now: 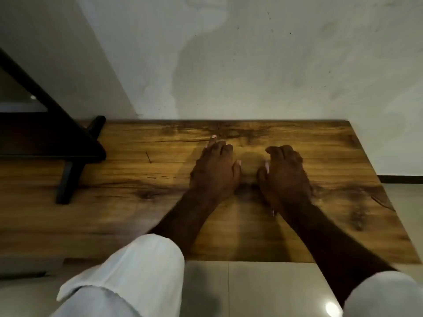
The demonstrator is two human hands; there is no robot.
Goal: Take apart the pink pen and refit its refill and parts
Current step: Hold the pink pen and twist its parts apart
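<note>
left grip [215, 172]: palm down on the surface [128, 209], fingers bent, one fingertip stretched ahead; can't tell if it holds anything (frame is blurred).
right grip [285, 173]: palm down near the left, a gap between them, fingers curled under; contents can't tell.
pink pen: not visible; possibly under a palm.
step: looks pre-start. Steady the barrel with one grip, unscrew with the other, keep parts low over the surface.
labels: none readable.
</note>
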